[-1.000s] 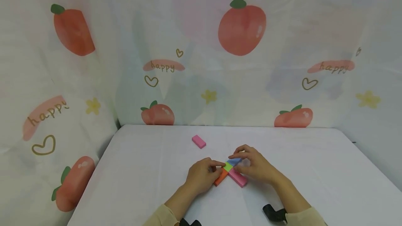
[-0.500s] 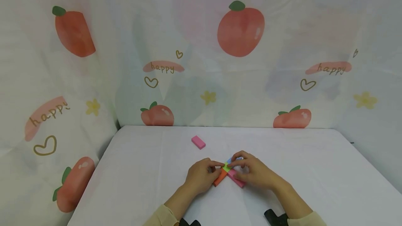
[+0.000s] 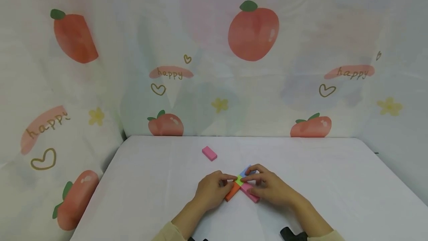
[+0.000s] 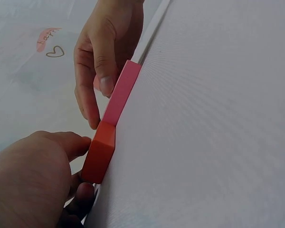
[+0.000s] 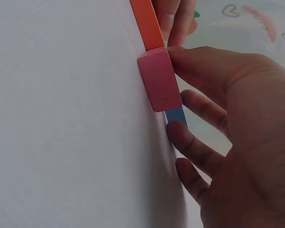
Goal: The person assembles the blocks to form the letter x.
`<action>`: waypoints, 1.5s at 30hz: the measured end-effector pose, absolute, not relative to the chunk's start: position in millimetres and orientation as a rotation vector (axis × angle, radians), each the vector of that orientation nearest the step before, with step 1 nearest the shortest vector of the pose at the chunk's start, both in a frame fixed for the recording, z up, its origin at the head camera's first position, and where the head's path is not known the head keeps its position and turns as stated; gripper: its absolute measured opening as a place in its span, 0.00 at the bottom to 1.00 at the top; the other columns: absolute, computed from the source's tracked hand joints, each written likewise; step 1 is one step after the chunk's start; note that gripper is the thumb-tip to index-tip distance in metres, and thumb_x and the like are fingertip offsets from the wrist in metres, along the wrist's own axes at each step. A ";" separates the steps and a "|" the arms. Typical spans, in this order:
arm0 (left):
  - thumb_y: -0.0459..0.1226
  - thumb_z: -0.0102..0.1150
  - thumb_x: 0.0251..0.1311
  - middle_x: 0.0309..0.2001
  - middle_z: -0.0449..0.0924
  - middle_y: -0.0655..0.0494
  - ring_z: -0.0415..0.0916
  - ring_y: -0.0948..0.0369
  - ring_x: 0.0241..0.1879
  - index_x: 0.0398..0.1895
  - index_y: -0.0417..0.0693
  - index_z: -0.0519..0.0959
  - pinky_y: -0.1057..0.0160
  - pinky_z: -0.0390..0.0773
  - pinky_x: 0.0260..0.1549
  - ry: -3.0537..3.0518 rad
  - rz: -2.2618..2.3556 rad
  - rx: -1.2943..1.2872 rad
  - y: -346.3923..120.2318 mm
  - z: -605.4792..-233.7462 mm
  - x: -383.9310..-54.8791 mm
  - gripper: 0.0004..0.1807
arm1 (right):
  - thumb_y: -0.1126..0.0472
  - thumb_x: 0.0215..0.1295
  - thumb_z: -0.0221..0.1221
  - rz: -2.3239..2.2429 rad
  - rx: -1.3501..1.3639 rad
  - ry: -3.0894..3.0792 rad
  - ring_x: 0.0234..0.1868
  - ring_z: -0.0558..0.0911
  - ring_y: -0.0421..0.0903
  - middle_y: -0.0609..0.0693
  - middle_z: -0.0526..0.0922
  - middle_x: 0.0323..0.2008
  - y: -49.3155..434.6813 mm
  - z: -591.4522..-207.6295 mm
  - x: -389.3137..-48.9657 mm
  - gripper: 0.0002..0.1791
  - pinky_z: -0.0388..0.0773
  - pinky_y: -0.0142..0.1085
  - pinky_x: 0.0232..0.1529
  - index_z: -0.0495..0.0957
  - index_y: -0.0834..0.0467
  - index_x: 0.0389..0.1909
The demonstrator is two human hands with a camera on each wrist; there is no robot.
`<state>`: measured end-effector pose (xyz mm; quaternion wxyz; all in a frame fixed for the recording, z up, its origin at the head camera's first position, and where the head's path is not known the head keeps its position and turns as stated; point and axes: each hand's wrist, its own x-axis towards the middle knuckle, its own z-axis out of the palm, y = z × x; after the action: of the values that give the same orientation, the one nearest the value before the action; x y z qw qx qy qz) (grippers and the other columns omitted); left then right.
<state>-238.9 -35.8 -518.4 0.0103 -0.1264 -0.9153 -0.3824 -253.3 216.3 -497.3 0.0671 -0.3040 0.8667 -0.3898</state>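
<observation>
A small cross-like cluster of blocks lies on the white table: a yellow-green piece in the middle, an orange block toward the left, a pink block toward the right and a blue block at the far side. My left hand holds the orange block between thumb and index finger, its index tip reaching the yellow-green piece. With my right hand I touch the cluster: index tip on the yellow-green piece, thumb on the pink block. Right-hand fingers partly cover the blue block.
Farther back on the table stands apart a second pink block. Behind the table hangs a pale cloth printed with fruit. A black wrist mount sits by my right sleeve.
My right hand has drawn slightly left and nearer; its index fingertip has moved off the blue block onto the yellow-green piece. The left hand keeps its place at the orange block.
</observation>
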 end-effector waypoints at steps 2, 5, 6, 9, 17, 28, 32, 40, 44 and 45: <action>0.49 0.65 0.67 0.28 0.73 0.72 0.66 0.70 0.24 0.50 0.74 0.88 0.68 0.64 0.23 -2.851 -1.198 -0.406 -35.4 -519.2 -238.4 0.11 | 0.52 0.68 0.68 -1.207 -0.921 2.598 0.44 0.77 0.37 0.48 0.74 0.62 218.4 -500.7 -253.6 0.16 0.74 0.31 0.45 0.86 0.46 0.56; 0.49 0.65 0.67 0.28 0.73 0.72 0.66 0.71 0.24 0.50 0.74 0.88 0.68 0.65 0.23 -2.839 -1.217 -0.413 -35.2 -519.6 -238.0 0.11 | 0.52 0.68 0.68 -1.256 -0.944 2.578 0.46 0.76 0.39 0.48 0.74 0.62 220.3 -504.8 -254.2 0.16 0.73 0.32 0.45 0.86 0.46 0.56; 0.49 0.65 0.67 0.28 0.73 0.72 0.67 0.71 0.25 0.51 0.74 0.88 0.68 0.65 0.24 -2.838 -1.217 -0.416 -35.1 -519.4 -237.9 0.11 | 0.52 0.68 0.68 -1.273 -0.958 2.569 0.47 0.76 0.40 0.49 0.74 0.62 220.9 -506.0 -254.6 0.16 0.73 0.32 0.45 0.86 0.46 0.56; 0.49 0.66 0.67 0.29 0.74 0.72 0.67 0.71 0.25 0.52 0.72 0.88 0.68 0.66 0.25 -2.833 -1.237 -0.422 -35.1 -519.1 -238.0 0.12 | 0.53 0.68 0.68 -1.300 -0.976 2.560 0.47 0.77 0.42 0.50 0.74 0.61 222.5 -508.4 -255.3 0.16 0.74 0.33 0.46 0.86 0.46 0.56; 0.48 0.66 0.67 0.33 0.76 0.69 0.70 0.69 0.29 0.56 0.65 0.86 0.67 0.70 0.28 -2.808 -1.325 -0.414 -38.5 -515.0 -240.1 0.16 | 0.51 0.67 0.69 -1.293 -0.934 2.573 0.47 0.76 0.42 0.46 0.75 0.61 223.2 -510.1 -257.6 0.16 0.74 0.33 0.48 0.87 0.43 0.55; 0.46 0.66 0.68 0.41 0.79 0.62 0.74 0.64 0.42 0.59 0.59 0.85 0.65 0.75 0.40 -2.783 -1.372 -0.337 -47.9 -499.3 -246.7 0.18 | 0.51 0.65 0.70 -1.326 -0.911 2.559 0.47 0.75 0.43 0.48 0.75 0.60 222.3 -510.2 -257.0 0.16 0.72 0.33 0.48 0.87 0.44 0.53; 0.45 0.67 0.67 0.46 0.81 0.56 0.76 0.60 0.46 0.60 0.55 0.84 0.62 0.77 0.43 -2.775 -1.369 -0.350 -51.0 -493.0 -252.1 0.19 | 0.50 0.65 0.70 -1.317 -0.878 2.564 0.47 0.75 0.43 0.47 0.75 0.60 224.5 -512.2 -256.3 0.16 0.72 0.33 0.48 0.87 0.43 0.53; 0.45 0.68 0.67 0.55 0.78 0.47 0.75 0.50 0.57 0.62 0.52 0.82 0.51 0.81 0.52 -2.760 -1.382 -0.292 -58.1 -488.7 -264.0 0.21 | 0.49 0.65 0.70 -1.291 -0.866 2.572 0.48 0.76 0.42 0.45 0.74 0.61 226.6 -514.4 -255.3 0.16 0.72 0.33 0.49 0.87 0.40 0.53; 0.45 0.68 0.66 0.58 0.76 0.46 0.72 0.47 0.60 0.61 0.52 0.83 0.43 0.78 0.58 -2.744 -1.372 -0.232 -61.9 -488.8 -268.6 0.22 | 0.49 0.66 0.69 -1.286 -0.878 2.581 0.48 0.76 0.42 0.45 0.75 0.60 225.8 -512.3 -254.5 0.15 0.72 0.33 0.49 0.87 0.40 0.53; 0.45 0.69 0.66 0.59 0.75 0.46 0.71 0.47 0.61 0.61 0.52 0.83 0.42 0.78 0.58 -2.739 -1.367 -0.214 -62.6 -488.5 -269.8 0.22 | 0.49 0.66 0.69 -1.288 -0.883 2.582 0.48 0.76 0.42 0.45 0.75 0.60 225.7 -511.7 -254.4 0.15 0.72 0.33 0.49 0.87 0.40 0.53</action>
<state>-269.8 -62.6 -488.5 0.0363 -0.0695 -0.8920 -0.4452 -254.4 225.7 -511.7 0.0620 -0.2922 0.8539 -0.4262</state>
